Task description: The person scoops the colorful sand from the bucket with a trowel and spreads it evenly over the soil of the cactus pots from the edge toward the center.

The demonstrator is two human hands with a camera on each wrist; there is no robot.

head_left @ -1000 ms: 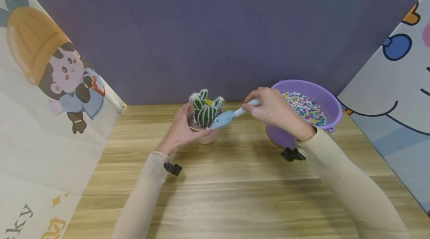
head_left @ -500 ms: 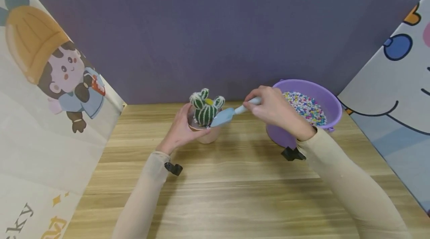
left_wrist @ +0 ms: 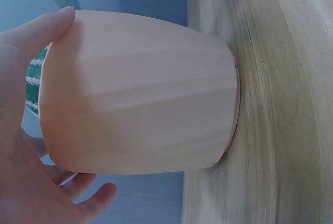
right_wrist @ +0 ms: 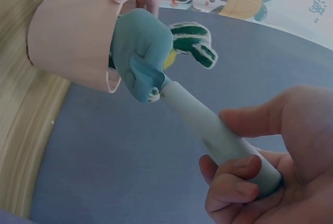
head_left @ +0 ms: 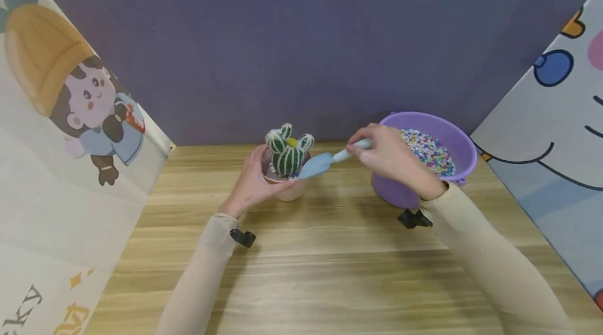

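Note:
A pale pink flower pot (left_wrist: 140, 94) stands upright on the wooden table, and a knitted-looking green-and-white striped cactus (head_left: 288, 161) rises from it. My left hand (head_left: 251, 184) holds the pot at its rim, thumb in front and fingers around the far side. In my right hand (head_left: 385, 151) is the handle of a light blue toy shovel (head_left: 316, 166). Its blade tilts down over the pot's right rim, beside the cactus. A few small coloured beads show in the pot near the blade tip; the pot's depth is hidden.
A purple bucket (head_left: 394, 192) stands to the right, partly behind my right hand, with many multicoloured beads (head_left: 427, 151) inside. Behind the table (head_left: 301, 282) rises a dark grey-purple wall (head_left: 301, 47). Printed panels border both sides.
The shovel has drawn slightly right, away from the cactus. Beads seen on its blade a second ago no longer show there. My left hand stays on the pot.

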